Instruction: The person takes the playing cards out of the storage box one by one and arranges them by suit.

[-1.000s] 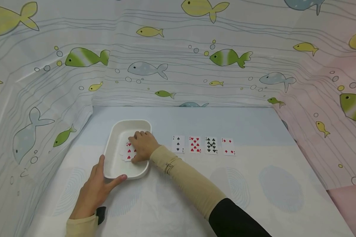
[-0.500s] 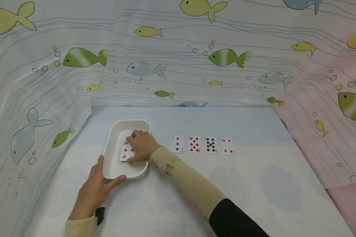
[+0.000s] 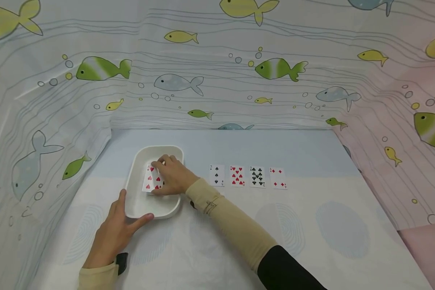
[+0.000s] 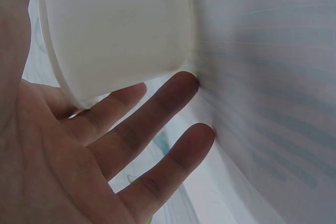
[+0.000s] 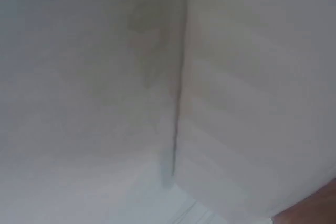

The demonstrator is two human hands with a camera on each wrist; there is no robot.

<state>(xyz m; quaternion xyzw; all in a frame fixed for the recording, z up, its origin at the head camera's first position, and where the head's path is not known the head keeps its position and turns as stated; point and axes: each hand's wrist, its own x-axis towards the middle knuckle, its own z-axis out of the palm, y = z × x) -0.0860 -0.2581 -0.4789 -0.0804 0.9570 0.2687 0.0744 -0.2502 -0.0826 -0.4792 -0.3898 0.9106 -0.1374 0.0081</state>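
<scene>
A white rounded tray [image 3: 137, 206] stands on the left of the table. My left hand [image 3: 116, 231] rests at its near-left corner, thumb on the near rim, other fingers straight along the outside. In the left wrist view these fingers [image 4: 157, 108] spread against the tray wall [image 4: 121, 24] and table cloth. Inside the tray my right hand [image 3: 175, 175] pinches a playing card of hearts [image 3: 150, 179], thumb at its near edge and fingertips at its far edge. A white edge shows beneath that card. The right wrist view is blurred, with only a sliver of hand [image 5: 315, 208].
To the right of the tray lie face-up cards in a row: a three of spades [image 3: 216, 175], a hearts card [image 3: 237, 176], a nine of clubs [image 3: 257, 177] and a four of diamonds [image 3: 278, 178]. A fish-patterned curtain [image 3: 232, 88] surrounds the table [image 3: 275, 149].
My right hand has shifted slightly left and away from me inside the tray, carrying the hearts card with it. The left hand and the row of cards stay in place.
</scene>
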